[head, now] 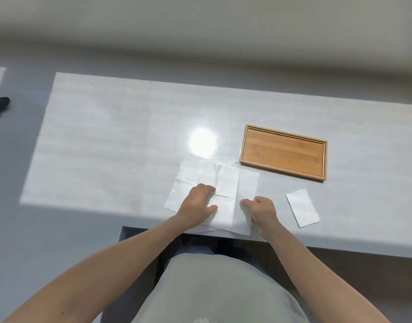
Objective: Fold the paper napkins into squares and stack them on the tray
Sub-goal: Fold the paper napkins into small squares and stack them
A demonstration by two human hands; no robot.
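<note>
Several unfolded white paper napkins (226, 183) lie overlapping near the table's front edge. My left hand (197, 205) rests flat on the left part of the pile, fingers spread. My right hand (261, 209) pinches the right near edge of the top napkin between thumb and fingers. A folded white napkin (302, 208) lies alone on the table to the right of my right hand. The wooden tray (319, 159) sits beyond it at the right, holding nothing.
The white table (107, 136) stretches far to the left and back, with a bright light glare just behind the napkins. Its front edge runs right under my wrists. A dark object lies on the floor at far left.
</note>
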